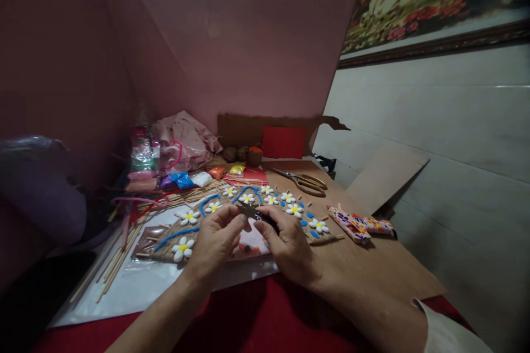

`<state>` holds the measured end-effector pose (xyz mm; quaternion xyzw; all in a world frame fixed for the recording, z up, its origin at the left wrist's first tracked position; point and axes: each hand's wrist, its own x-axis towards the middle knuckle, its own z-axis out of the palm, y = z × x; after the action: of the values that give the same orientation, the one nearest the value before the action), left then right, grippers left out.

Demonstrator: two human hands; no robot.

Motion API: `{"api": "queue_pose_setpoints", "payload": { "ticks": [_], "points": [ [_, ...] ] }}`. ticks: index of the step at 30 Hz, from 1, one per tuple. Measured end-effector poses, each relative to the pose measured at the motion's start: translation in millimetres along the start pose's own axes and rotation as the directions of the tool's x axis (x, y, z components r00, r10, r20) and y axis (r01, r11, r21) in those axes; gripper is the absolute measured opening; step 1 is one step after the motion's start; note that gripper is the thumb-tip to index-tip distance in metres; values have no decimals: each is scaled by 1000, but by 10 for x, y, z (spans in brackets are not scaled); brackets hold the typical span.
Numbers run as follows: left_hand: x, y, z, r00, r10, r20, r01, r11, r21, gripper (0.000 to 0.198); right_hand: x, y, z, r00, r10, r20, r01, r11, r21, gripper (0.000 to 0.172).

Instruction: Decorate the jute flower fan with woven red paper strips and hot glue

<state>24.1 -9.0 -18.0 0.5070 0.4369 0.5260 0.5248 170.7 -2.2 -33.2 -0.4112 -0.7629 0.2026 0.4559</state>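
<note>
My right hand (290, 240) is closed around a small dark tool with a pointed metal head (249, 210), perhaps snips; its exact kind is unclear. The metal head points left to the fingertips of my left hand (219, 237). Those fingers are pinched together, and whatever they hold is too small or hidden to make out. Beneath both hands lies a fan-shaped woven piece (165, 252) with thin sticks poking out round its edge. White flowers with yellow centres (189, 217), blue strips (176, 236) and blue petals (303, 223) decorate it. A pale patch with orange marks (248, 245) shows between my wrists.
Large gold-handled scissors (304, 181) lie behind on the brown board (372, 262). A floral pouch (356, 225) rests at right. Thin sticks (110, 267) and coloured clay packets (181, 179) are at left. Twine balls (234, 154) and a red card (284, 142) stand at the back.
</note>
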Motion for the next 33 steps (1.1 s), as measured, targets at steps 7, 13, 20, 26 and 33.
{"api": "queue_pose_setpoints", "payload": {
  "ticks": [7,13,20,26,33],
  "points": [
    [10,-16,-12,993,-119,-1,119,990,-75,27,48,107,34,983,154,-103,-123,958,257,26],
    [55,-57,-45,984,-179,17,179,970,-163,27,118,216,33,953,204,-223,-139,952,274,33],
    [40,-29,-44,988,-152,-40,145,979,-143,28,119,196,0,979,122,-164,-110,991,77,31],
    [55,-15,-47,991,-131,-39,125,984,-126,29,67,96,-17,999,-17,-30,16,1000,-21,29],
    [24,-9,-37,992,-115,-47,110,988,-111,27,29,89,4,996,-84,14,85,989,-119,23]
  ]
}}
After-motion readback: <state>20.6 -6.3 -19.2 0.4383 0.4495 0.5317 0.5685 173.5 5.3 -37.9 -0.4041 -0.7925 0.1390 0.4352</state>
